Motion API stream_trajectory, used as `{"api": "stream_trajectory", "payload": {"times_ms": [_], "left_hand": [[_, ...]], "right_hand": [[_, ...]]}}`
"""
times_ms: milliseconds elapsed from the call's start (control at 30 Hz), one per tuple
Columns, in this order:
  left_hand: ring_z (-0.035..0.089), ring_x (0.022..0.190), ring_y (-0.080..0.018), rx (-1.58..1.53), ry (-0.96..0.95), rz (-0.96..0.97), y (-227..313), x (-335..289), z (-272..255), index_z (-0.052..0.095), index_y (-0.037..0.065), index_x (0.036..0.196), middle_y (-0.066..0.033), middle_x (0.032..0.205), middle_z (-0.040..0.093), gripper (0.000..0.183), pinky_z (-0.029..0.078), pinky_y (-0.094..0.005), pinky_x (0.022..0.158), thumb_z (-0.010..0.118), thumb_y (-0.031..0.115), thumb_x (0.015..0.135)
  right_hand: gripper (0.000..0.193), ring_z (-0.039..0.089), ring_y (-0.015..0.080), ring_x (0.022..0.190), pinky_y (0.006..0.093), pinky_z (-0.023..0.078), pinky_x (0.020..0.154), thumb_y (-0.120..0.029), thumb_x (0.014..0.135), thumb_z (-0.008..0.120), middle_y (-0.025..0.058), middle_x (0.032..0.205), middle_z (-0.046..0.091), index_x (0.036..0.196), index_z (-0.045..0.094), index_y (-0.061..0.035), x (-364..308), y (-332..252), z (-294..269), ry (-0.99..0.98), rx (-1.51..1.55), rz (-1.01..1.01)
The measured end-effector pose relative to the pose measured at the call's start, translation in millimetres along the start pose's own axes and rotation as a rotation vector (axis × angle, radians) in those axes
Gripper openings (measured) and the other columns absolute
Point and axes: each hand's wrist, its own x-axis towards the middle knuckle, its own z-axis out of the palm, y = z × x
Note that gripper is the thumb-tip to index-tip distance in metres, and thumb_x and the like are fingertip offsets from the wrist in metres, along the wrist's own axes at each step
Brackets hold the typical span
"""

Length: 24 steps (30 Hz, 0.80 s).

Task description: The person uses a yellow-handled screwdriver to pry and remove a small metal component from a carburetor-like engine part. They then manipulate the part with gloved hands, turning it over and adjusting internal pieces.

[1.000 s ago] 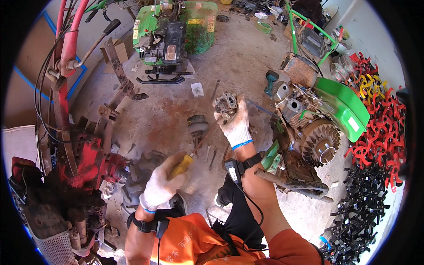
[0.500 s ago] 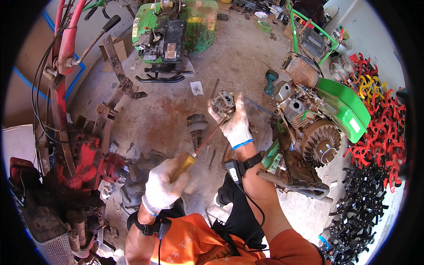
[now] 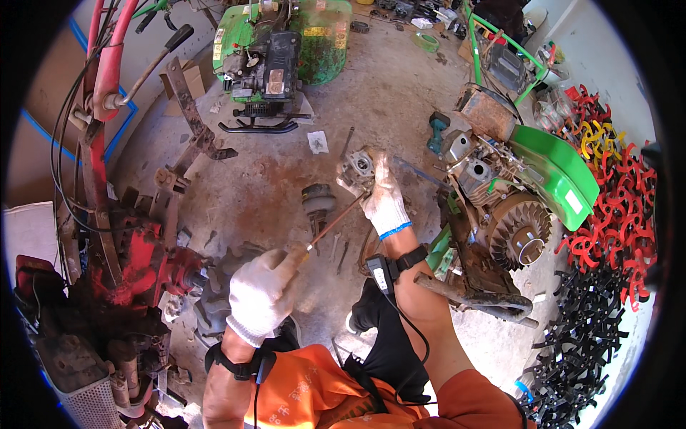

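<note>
My left hand (image 3: 259, 294), in a white knit glove, is closed round the handle of a screwdriver (image 3: 336, 223). Its long, thin shaft slants up and to the right, with the tip end at the lower side of a small metal carburetor (image 3: 359, 165). Whether the tip sits in a screw cannot be made out. My right hand (image 3: 386, 201), also gloved, grips the carburetor from the right and below, with a round bore turned upward. Most of the screwdriver's yellow handle is hidden by the left glove.
A partly dismantled engine (image 3: 493, 179) with a green tank (image 3: 561, 179) stands at right, a teal power tool (image 3: 437, 132) near it. Red and black blades (image 3: 607, 207) pile along the right wall. Red machinery (image 3: 136, 264) stands left, a green machine (image 3: 286, 53) ahead. A dark metal part (image 3: 318, 200) lies mid-floor.
My left fingers have moved up the screwdriver, covering more of its yellow handle. The carburetor has tilted slightly in my right hand, which has shifted a little downward.
</note>
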Motion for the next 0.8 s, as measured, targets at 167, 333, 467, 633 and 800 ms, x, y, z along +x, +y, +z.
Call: {"api": "stream_trajectory", "payload": {"times_ms": [167,333,467,633,800], "left_hand": [[0.072,0.077,-0.0357,-0.070,0.123,0.048,5,-1,12,0.076,0.012,0.127,-0.0124,0.095,0.071,0.043,0.058,-0.0444,0.067,0.075,0.008,0.084],[0.069,0.070,-0.0346,0.053,0.083,0.087,6,-2,19,0.074,0.013,0.128,-0.0103,0.088,0.066,0.044,0.055,-0.0458,0.060,0.073,0.009,0.085],[0.068,0.068,-0.0346,0.023,0.074,0.069,7,-2,23,0.074,0.013,0.130,-0.0103,0.085,0.065,0.046,0.055,-0.0453,0.060,0.072,0.009,0.084],[0.068,0.067,-0.0350,-0.062,0.090,0.057,12,-3,25,0.073,0.013,0.133,-0.0114,0.085,0.066,0.049,0.054,-0.0454,0.058,0.071,0.010,0.083],[0.069,0.069,-0.0384,0.037,-0.001,0.026,14,-7,28,0.072,0.013,0.134,-0.0133,0.086,0.067,0.052,0.055,-0.0472,0.059,0.072,0.010,0.082]], "right_hand": [[0.038,0.076,0.0411,0.109,0.0575,0.067,0.092,-0.042,0.110,0.064,0.0138,0.125,0.074,0.134,0.063,-0.0128,0,2,1,0.048,0.005,-0.014],[0.032,0.077,0.0407,0.105,0.0551,0.068,0.088,-0.040,0.110,0.064,0.0118,0.120,0.075,0.129,0.064,-0.0135,-1,1,7,0.130,0.076,0.035],[0.032,0.077,0.0399,0.103,0.0545,0.068,0.087,-0.041,0.109,0.064,0.0102,0.117,0.075,0.127,0.065,-0.0141,-4,0,8,0.198,0.002,0.005],[0.032,0.077,0.0383,0.102,0.0542,0.067,0.084,-0.041,0.110,0.064,0.0093,0.117,0.076,0.128,0.065,-0.0150,-6,0,7,0.282,-0.042,0.020],[0.033,0.077,0.0374,0.101,0.0550,0.066,0.085,-0.042,0.110,0.063,0.0098,0.118,0.076,0.130,0.065,-0.0151,-10,1,7,0.235,-0.038,-0.042]]}}
